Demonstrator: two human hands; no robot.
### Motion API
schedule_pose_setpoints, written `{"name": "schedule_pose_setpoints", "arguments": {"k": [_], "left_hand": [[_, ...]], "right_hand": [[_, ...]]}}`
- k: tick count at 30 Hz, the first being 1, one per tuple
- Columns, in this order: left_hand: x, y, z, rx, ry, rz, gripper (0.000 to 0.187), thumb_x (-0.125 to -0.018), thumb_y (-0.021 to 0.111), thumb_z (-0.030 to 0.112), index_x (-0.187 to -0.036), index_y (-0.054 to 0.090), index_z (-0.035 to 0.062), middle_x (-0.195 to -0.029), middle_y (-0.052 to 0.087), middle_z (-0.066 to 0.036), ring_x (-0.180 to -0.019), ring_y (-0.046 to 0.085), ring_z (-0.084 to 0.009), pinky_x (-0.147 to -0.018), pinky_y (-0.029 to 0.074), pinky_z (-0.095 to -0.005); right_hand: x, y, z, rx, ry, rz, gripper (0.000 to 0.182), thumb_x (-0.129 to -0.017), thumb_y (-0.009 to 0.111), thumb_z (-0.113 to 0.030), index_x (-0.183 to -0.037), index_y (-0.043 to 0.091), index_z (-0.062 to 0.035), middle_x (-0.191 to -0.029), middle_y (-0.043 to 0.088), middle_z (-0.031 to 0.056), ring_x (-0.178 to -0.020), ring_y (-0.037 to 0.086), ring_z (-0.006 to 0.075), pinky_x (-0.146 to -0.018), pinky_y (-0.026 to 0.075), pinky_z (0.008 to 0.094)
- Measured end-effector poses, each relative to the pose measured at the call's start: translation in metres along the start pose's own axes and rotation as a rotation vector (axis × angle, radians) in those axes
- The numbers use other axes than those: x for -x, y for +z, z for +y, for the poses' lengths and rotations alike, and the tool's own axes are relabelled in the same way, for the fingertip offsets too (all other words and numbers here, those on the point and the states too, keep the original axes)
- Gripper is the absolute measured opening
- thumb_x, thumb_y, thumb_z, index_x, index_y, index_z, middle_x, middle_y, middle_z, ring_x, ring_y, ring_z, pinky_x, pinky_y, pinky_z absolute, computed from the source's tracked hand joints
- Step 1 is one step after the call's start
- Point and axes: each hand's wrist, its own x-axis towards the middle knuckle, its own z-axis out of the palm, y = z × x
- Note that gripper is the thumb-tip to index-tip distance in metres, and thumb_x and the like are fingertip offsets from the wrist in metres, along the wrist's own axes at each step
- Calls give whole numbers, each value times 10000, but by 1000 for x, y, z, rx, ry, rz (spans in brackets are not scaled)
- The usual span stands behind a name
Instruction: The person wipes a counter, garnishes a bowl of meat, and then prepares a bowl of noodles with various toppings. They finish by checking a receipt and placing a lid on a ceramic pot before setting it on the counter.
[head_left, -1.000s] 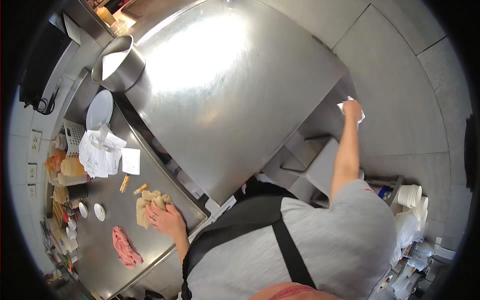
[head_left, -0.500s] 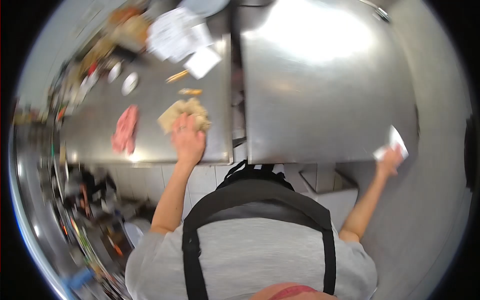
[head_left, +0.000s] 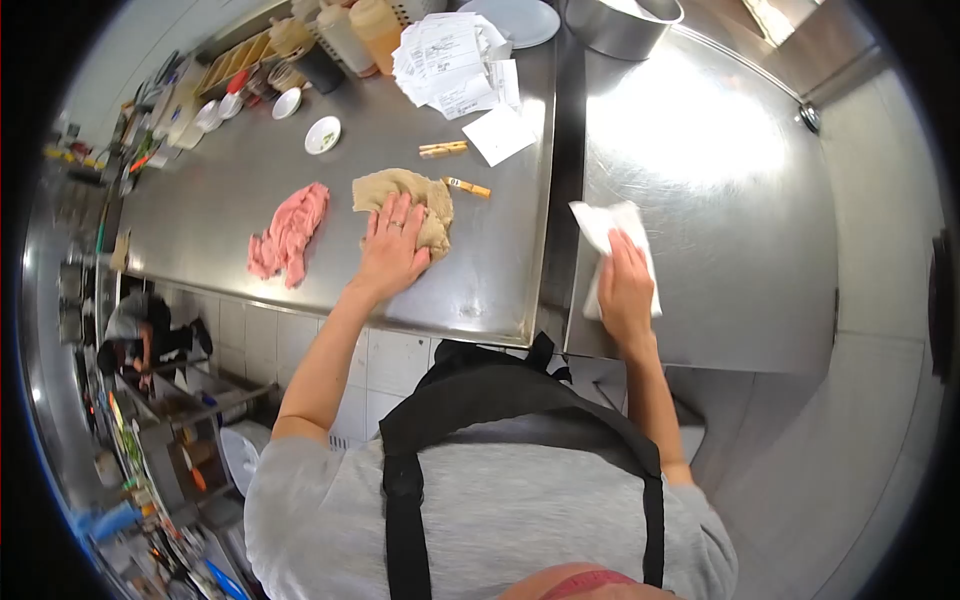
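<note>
My left hand (head_left: 392,252) rests flat on a crumpled beige cloth (head_left: 436,212) on the left steel table, its fingers stretched out. My right hand (head_left: 627,290) has its fingers pressed over a folded white cloth (head_left: 597,222) at the left side of the right steel counter. Left of the beige cloth lies a bunched pink cloth (head_left: 290,232). Just beyond the beige cloth are a small wooden clip marked with a number (head_left: 468,187) and more wooden clips (head_left: 443,149).
White receipts (head_left: 450,65) and a square paper (head_left: 500,134) lie farther back. Small white dishes (head_left: 323,135) and sauce bottles (head_left: 345,40) stand at the back left. A metal pot (head_left: 622,28) sits behind. A gap splits the two surfaces. Another person (head_left: 140,325) crouches at far left.
My right hand has swept the white cloth leftward across the right counter, from its right end to near the gap. My left hand remains on the beige cloth. The view has shifted.
</note>
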Motion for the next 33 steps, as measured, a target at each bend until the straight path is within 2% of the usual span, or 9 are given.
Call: {"name": "schedule_pose_setpoints", "arguments": {"k": [2, 4, 6, 10, 18, 24, 27, 30, 33], "left_hand": [[-2, -10, -12, 16, 155, -53, 641, -753, 566, 278, -1313, 352, 51, -1406, 257, -202, -1327, 176, -380, -1056, 171, -536], [-3, -14, -19, 52, 235, -87, 653, -748, 575, 276, -1318, 349, 52, -1410, 248, -204, -1331, 168, -379, -1058, 169, -534], [-7, -17, -27, 83, 322, -101, 666, -740, 587, 269, -1322, 345, 54, -1411, 247, -207, -1333, 164, -380, -1060, 170, -533], [13, -24, -40, 157, 439, -159, 695, -722, 615, 254, -1328, 343, 51, -1404, 263, -214, -1330, 173, -389, -1059, 179, -527], [18, -19, -30, 280, 677, -168, 715, -713, 651, 287, -1318, 363, 39, -1385, 290, -224, -1327, 188, -387, -1061, 191, -505], [-16, 14, 34, 302, 937, -52, 625, -740, 634, 324, -1259, 440, 33, -1351, 355, -207, -1303, 250, -371, -1042, 235, -491], [3, 19, 35, 325, 839, 90, 613, -750, 612, 330, -1256, 442, 30, -1375, 325, -209, -1312, 244, -366, -1049, 227, -488], [37, 9, -4, 282, 647, 7, 602, -763, 606, 326, -1274, 431, 61, -1391, 305, -195, -1304, 265, -364, -1045, 229, -498], [33, 1, -58, 220, 442, 90, 592, -780, 589, 343, -1289, 417, 94, -1384, 324, -196, -1280, 306, -366, -1047, 238, -476]], "right_hand": [[-51, 24, -24, 93, -100, 101, 323, -866, 435, -65, -1170, 492, 27, -1196, 521, 193, -1190, 430, 357, -981, 324, 485], [-99, 62, -32, 293, -104, 4, 303, -840, 476, -103, -1120, 503, 10, -1298, 436, 141, -1251, 356, 342, -949, 320, 561], [-124, 111, -23, 409, -96, -44, 380, -853, 471, -158, -1208, 465, -20, -1365, 368, 109, -1292, 289, 341, -997, 267, 563], [-122, 113, -29, 510, -94, 4, 395, -862, 471, -157, -1233, 451, -24, -1363, 382, 115, -1282, 303, 340, -980, 301, 553], [40, 89, -121, 634, 108, -128, 432, -806, 505, -142, -1219, 472, -17, -1338, 415, 147, -1282, 320, 348, -965, 257, 594], [101, 80, -158, 486, 183, -171, 378, -790, 506, -82, -1153, 503, 24, -1302, 448, 171, -1292, 315, 348, -1027, 229, 518], [106, 84, -151, 424, 178, -106, 321, -807, 477, -69, -1111, 532, 17, -1316, 451, 153, -1287, 331, 333, -1041, 222, 492], [110, 89, -147, 334, 112, 26, 346, -845, 440, -82, -1173, 520, -7, -1296, 477, 139, -1277, 345, 341, -1038, 230, 486], [109, 99, -142, 362, 74, 131, 307, -854, 417, -74, -1117, 540, 23, -1229, 526, 162, -1228, 404, 358, -1028, 260, 467]]}}
